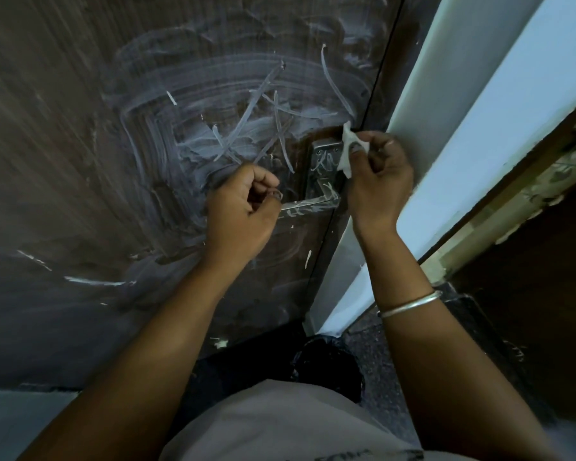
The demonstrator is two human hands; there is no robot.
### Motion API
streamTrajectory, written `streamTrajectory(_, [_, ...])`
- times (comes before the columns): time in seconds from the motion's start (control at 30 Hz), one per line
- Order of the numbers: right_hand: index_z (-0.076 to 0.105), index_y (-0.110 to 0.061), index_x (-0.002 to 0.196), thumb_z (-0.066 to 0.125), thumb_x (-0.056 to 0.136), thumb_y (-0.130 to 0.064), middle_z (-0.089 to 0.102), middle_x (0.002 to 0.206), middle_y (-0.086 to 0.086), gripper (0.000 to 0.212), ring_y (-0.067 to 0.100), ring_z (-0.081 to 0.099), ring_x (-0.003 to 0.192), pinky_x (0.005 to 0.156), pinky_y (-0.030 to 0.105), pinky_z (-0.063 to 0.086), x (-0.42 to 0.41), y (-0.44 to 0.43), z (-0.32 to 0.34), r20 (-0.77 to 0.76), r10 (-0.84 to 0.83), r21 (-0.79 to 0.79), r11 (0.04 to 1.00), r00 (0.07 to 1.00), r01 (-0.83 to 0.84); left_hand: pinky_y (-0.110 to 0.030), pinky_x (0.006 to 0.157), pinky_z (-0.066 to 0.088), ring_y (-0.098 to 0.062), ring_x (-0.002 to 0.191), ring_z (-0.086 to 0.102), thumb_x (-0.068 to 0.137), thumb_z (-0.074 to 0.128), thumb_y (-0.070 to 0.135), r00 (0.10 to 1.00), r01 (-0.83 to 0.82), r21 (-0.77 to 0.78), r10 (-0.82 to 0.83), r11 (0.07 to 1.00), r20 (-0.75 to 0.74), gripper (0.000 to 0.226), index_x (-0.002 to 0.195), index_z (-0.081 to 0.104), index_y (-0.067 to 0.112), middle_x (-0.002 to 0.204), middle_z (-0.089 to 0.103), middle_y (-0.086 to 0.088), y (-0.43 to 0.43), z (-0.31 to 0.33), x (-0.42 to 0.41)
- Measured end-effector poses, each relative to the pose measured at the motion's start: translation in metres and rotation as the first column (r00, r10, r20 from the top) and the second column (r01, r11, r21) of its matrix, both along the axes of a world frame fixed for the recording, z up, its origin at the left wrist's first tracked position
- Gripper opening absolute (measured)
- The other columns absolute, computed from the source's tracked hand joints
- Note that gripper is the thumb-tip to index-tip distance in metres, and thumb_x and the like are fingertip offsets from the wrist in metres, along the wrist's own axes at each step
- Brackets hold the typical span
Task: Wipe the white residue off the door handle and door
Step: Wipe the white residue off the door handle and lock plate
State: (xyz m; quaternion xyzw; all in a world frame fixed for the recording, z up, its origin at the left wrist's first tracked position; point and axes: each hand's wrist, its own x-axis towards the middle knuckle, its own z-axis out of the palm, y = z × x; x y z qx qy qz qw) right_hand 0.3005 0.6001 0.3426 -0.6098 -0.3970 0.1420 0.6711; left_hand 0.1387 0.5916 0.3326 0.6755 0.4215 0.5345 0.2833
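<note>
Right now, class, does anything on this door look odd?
Yes: white residue smears the dark door in swirls and streaks, and marks the handle and its plate. The right hand pinches a tissue at the plate; the left hand holds the handle's end.

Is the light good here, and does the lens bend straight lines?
Head view: dim, the dark door underexposed, the white door frame brightest; the lens bows the door's edge; the door handle and the white wipe in the right hand look sharp.

Single head view, close, angled down along the door (80,161), perhaps slightly tilted
</note>
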Motion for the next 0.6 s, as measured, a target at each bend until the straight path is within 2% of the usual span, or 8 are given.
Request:
streamTrajectory(0.13, [0.067, -0.026, 0.092, 0.056, 0.088, -0.005, 0.071, 0.094, 0.002, 0.024, 0.020, 0.068, 0.089, 0.083, 0.044, 0.056, 0.004, 0.004, -0.017, -0.070, 0.053, -0.041, 0.998, 0.996, -0.055, -0.013, 0.056, 0.044, -0.003, 0.064, 0.055, 0.079, 0.062, 0.001, 1.000, -0.027, -0.013, 0.027, 1.000, -0.003, 0.017, 0.081, 0.057, 0.018, 0.071, 0.055, 0.012, 0.000, -0.002, -0.002])
streamTrajectory(0.23, [0.070, -0.011, 0.103, 0.054, 0.089, 0.001, 0.071, 0.095, -0.001, 0.024, 0.011, 0.066, 0.088, 0.082, 0.028, 0.054, 0.004, 0.001, -0.031, -0.184, 0.115, -0.061, 0.990, 0.976, -0.129, -0.018, 0.058, 0.046, -0.007, 0.065, 0.054, 0.079, 0.062, 0.002, 1.000, -0.027, -0.025, 0.027, 0.999, -0.004, 0.017, 0.081, 0.057, 0.018, 0.072, 0.056, 0.009, -0.001, -0.003, 0.000])
streamTrajectory(0.3, [0.068, -0.007, 0.107, 0.052, 0.089, 0.005, 0.070, 0.097, 0.001, 0.027, 0.011, 0.065, 0.089, 0.081, 0.024, 0.052, 0.004, -0.002, -0.032, -0.232, 0.149, -0.057, 0.984, 0.961, -0.166, -0.018, 0.060, 0.046, -0.006, 0.066, 0.054, 0.080, 0.062, 0.002, 1.000, -0.015, -0.031, 0.015, 0.999, -0.007, 0.017, 0.081, 0.057, 0.018, 0.072, 0.056, 0.008, -0.001, -0.003, 0.003])
streamTrajectory(0.4, [0.067, -0.004, 0.108, 0.046, 0.084, 0.011, 0.068, 0.100, 0.007, 0.035, 0.016, 0.065, 0.092, 0.084, 0.027, 0.053, 0.005, -0.003, -0.016, -0.264, 0.202, 0.023, 0.979, 0.943, -0.203, -0.019, 0.060, 0.046, -0.006, 0.065, 0.054, 0.080, 0.061, 0.002, 0.999, -0.019, -0.033, 0.018, 0.999, -0.031, 0.015, 0.082, 0.058, 0.017, 0.073, 0.056, 0.010, -0.002, -0.003, 0.005])
streamTrajectory(0.53, [0.061, -0.004, 0.113, 0.041, 0.074, 0.003, 0.067, 0.102, 0.006, 0.044, 0.010, 0.065, 0.092, 0.082, 0.020, 0.052, 0.004, -0.006, -0.002, -0.320, 0.338, 0.199, 0.937, 0.885, -0.286, -0.012, 0.065, 0.046, 0.000, 0.071, 0.057, 0.079, 0.059, 0.002, 0.997, -0.075, 0.009, 0.075, 0.997, -0.016, 0.014, 0.083, 0.058, 0.015, 0.077, 0.058, 0.014, -0.002, -0.001, 0.003])
streamTrajectory(0.6, [0.057, 0.002, 0.117, 0.038, 0.078, 0.007, 0.067, 0.102, 0.005, 0.044, 0.012, 0.064, 0.096, 0.086, 0.021, 0.051, 0.001, -0.010, -0.010, -0.365, 0.365, 0.229, 0.927, 0.857, -0.297, -0.012, 0.066, 0.046, 0.000, 0.071, 0.057, 0.078, 0.058, 0.000, 0.996, -0.087, 0.018, 0.087, 0.996, 0.000, 0.015, 0.082, 0.058, 0.014, 0.078, 0.058, 0.013, -0.002, -0.001, 0.002])
